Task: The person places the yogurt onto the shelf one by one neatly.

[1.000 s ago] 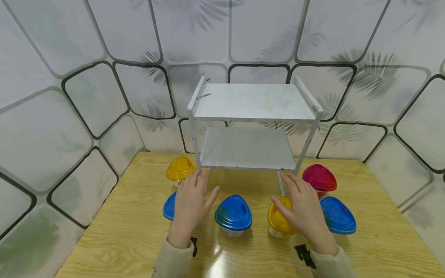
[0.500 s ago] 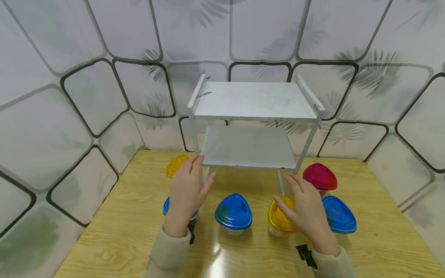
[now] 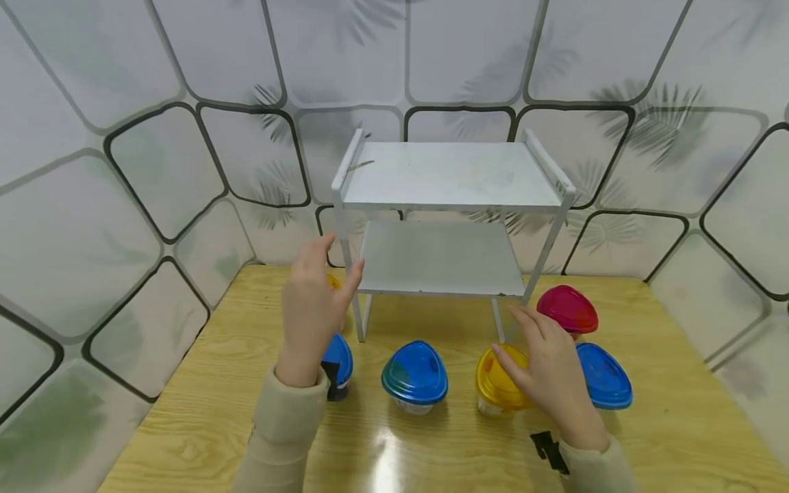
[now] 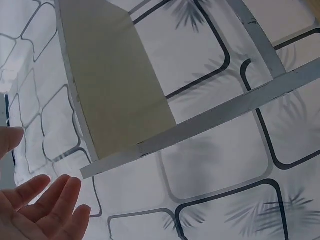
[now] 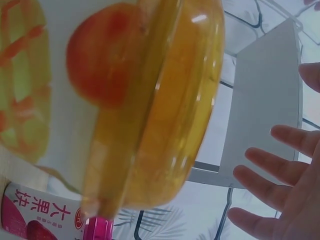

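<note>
I see a person at the wood-grain worktop [image 3: 203, 418], both hands raised before a white two-tier shelf [image 3: 450, 257]. The left hand [image 3: 311, 308] is up beside the shelf's front left leg, thumb held well away from the fingers. Behind it peeks a sliver of a yellow-lidded tub [image 3: 333, 281], and below, partly covered by the hand and cuff, sits a blue-lidded tub [image 3: 342, 359]. The right hand [image 3: 551, 373] is spread too, near the other yellow tub [image 3: 501, 383]; its thumb passes across my view of the lid, yet a gap shows between fingers and tub. To the right of that hand are a pinkish-red-lidded tub [image 3: 567, 308] and, nearer the person, a blue tub [image 3: 605, 376], partly hidden. The middle blue tub [image 3: 414, 373] stands in front of the shelf, well apart from both hands
</note>
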{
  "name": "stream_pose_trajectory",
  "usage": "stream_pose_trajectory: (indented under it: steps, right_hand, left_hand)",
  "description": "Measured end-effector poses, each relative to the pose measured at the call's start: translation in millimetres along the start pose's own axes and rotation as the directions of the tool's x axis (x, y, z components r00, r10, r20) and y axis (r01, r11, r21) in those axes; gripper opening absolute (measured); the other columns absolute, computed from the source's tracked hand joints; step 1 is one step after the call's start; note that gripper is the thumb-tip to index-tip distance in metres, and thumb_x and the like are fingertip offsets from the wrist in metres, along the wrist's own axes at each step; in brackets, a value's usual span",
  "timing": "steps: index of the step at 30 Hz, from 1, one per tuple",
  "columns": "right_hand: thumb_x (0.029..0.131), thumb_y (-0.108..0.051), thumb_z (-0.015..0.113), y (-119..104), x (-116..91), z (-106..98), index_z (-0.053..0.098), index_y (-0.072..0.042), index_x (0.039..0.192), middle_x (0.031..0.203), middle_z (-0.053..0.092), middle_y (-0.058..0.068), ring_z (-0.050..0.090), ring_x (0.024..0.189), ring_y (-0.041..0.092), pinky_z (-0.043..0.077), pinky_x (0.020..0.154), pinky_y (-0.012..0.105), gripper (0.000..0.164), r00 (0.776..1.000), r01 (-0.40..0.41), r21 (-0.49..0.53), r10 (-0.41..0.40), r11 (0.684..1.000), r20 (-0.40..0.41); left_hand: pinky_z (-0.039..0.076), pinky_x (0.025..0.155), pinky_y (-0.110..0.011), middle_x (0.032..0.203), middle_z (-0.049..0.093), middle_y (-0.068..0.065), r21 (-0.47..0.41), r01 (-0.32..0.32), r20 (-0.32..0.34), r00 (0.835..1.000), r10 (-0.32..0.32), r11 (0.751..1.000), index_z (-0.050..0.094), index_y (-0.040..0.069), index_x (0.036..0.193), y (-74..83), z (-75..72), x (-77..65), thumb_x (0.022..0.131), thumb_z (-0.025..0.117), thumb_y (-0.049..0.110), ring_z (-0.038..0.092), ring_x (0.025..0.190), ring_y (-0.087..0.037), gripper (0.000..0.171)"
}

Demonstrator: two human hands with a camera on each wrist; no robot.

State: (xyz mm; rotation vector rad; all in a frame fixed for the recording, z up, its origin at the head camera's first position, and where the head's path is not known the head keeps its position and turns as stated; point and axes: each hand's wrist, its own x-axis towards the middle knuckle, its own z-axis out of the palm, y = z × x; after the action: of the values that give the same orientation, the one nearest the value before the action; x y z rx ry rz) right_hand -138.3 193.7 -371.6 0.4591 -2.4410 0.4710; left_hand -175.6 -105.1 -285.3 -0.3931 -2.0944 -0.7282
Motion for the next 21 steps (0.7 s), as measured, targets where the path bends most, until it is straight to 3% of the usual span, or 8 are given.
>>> stream_pose_trajectory:
  steps: [3, 8, 15, 21]
  right_hand:
    - [0.066, -0.025, 0.075, 1, 0, -2, 0.051, 0.001, 0.116, 0.113, 0.052, 0.021, 0.047, 0.101, 0.037, 0.039, 0.083, 0.054, 0.062, 1.000, -0.010, 0.012, 0.010, 1.000, 0.001]
    - [0.067, -0.024, 0.074, 0, -2, -4, 0.051, 0.000, 0.117, 0.113, 0.052, 0.020, 0.048, 0.101, 0.037, 0.040, 0.082, 0.055, 0.060, 0.999, -0.035, 0.029, 0.035, 0.999, 0.007]
    - [0.068, -0.021, 0.071, 6, -6, -6, 0.052, 0.002, 0.114, 0.109, 0.053, 0.021, 0.049, 0.098, 0.036, 0.040, 0.080, 0.054, 0.055, 0.999, -0.017, 0.047, 0.019, 0.999, -0.046]
    - [0.070, -0.017, 0.070, 14, -4, -13, 0.051, 0.004, 0.113, 0.109, 0.054, 0.020, 0.049, 0.098, 0.036, 0.042, 0.079, 0.053, 0.052, 0.997, -0.022, 0.080, 0.027, 0.997, -0.069]
  left_hand:
    - [0.046, 0.078, -0.039, 0.101, 0.057, -0.019, -0.093, 0.083, 0.007, 0.997, -0.082, 0.992, 0.052, -0.007, 0.110, -4.4, 2.8, 9.5, 0.079, 0.067, 0.017, 0.054, 0.093, -0.028, 0.042]
    - [0.045, 0.079, -0.038, 0.106, 0.054, -0.018, -0.233, 0.210, 0.020, 0.977, -0.212, 0.949, 0.050, -0.006, 0.112, -17.3, 12.3, 18.3, 0.078, 0.068, 0.010, 0.050, 0.098, -0.025, 0.042]
    - [0.045, 0.079, -0.037, 0.108, 0.051, -0.016, -0.309, 0.299, 0.056, 0.953, -0.296, 0.903, 0.047, -0.002, 0.116, -31.1, 25.9, 24.4, 0.081, 0.065, 0.013, 0.048, 0.100, -0.023, 0.042]
    - [0.045, 0.078, -0.035, 0.108, 0.052, -0.015, -0.418, 0.391, 0.167, 0.920, -0.353, 0.820, 0.046, -0.003, 0.117, -41.4, 35.2, 31.8, 0.086, 0.059, 0.014, 0.050, 0.099, -0.022, 0.038]
